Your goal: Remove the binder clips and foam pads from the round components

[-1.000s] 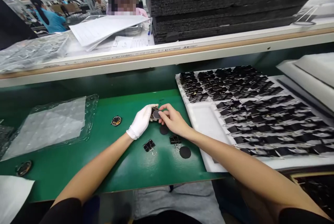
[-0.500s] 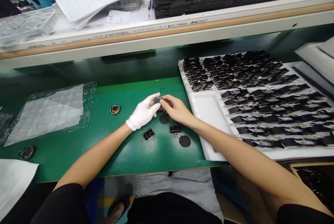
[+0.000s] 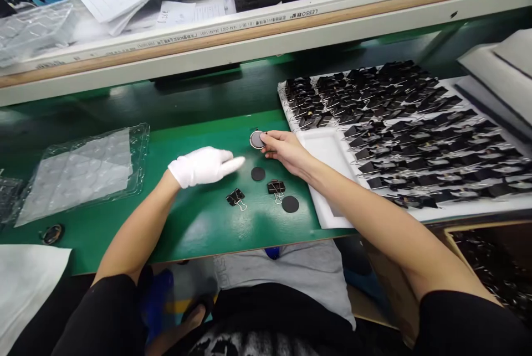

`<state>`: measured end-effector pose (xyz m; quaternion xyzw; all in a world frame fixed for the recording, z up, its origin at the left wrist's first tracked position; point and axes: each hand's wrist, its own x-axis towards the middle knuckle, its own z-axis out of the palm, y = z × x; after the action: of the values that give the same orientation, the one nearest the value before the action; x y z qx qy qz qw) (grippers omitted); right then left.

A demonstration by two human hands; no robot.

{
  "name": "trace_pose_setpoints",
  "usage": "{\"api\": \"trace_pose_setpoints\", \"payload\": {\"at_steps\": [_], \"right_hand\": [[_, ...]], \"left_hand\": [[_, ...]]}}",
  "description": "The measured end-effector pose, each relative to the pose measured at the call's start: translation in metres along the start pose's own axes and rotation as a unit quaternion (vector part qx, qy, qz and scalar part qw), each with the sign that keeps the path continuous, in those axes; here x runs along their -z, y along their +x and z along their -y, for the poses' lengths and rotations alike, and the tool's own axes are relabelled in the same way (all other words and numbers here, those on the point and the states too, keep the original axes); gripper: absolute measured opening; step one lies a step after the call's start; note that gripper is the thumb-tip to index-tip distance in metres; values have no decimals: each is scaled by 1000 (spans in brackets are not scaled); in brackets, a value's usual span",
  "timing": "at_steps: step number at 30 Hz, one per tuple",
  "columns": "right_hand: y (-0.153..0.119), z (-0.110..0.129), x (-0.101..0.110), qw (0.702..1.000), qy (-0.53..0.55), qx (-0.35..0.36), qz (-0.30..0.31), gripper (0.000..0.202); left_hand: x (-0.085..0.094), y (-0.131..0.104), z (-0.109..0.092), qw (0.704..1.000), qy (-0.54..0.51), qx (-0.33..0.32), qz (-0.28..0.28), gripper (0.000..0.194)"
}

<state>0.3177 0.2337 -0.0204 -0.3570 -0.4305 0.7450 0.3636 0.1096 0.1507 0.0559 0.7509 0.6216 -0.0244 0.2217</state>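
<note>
Over the green table (image 3: 187, 240), the left hand (image 3: 201, 166) is loosely extended, nothing seen gripped; by the right hand (image 3: 286, 152), the disc-faced round part (image 3: 256, 139) is pinched at its edge. Fitting seems in hand; next, steady alignment and a binder clip (image 3: 235, 197) seem needed.

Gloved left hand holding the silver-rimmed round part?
No: the right hand holds the silver-rimmed round part, and the gloved left hand is apart from it.

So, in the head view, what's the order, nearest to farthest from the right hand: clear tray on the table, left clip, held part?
1. Held part: in the right hand.
2. Left clip: lower left.
3. Clear tray: well left.
</note>
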Motion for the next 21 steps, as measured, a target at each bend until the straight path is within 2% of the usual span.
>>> {"api": "trace_pose_setpoints", "payload": {"at_steps": [3, 7, 9, 11, 14, 17, 19, 21], "right_hand": [[1, 5, 0, 995, 80, -52, 0, 17], [2, 8, -1, 984, 152, -88, 16, 13], [2, 7, -1, 985, 151, -83, 22, 17], [1, 7, 0, 987, 139, -72, 27, 23], [0, 8, 2, 988, 127, -77, 32, 27], [-2, 7, 3, 988, 116, -86, 61, 29], [-3, 6, 3, 988, 106, -73, 88, 33], [-5, 4, 3, 988, 99, -62, 105, 36]], "left_hand": [[-4, -20, -22, 991, 130, 13, 23, 60], [-24, -27, -46, 990, 139, 26, 11, 46], [-27, -25, -48, 989, 146, 38, 6, 41], [-22, -22, -42, 984, 166, 57, 1, 38], [-6, -15, -24, 979, 181, 75, -62, 32], [1, 3, -3, 973, 119, 89, -178, 39], [-4, 20, 7, 966, -5, 103, -235, 46], [-17, 36, 12, 944, -169, 109, -263, 49]]}}
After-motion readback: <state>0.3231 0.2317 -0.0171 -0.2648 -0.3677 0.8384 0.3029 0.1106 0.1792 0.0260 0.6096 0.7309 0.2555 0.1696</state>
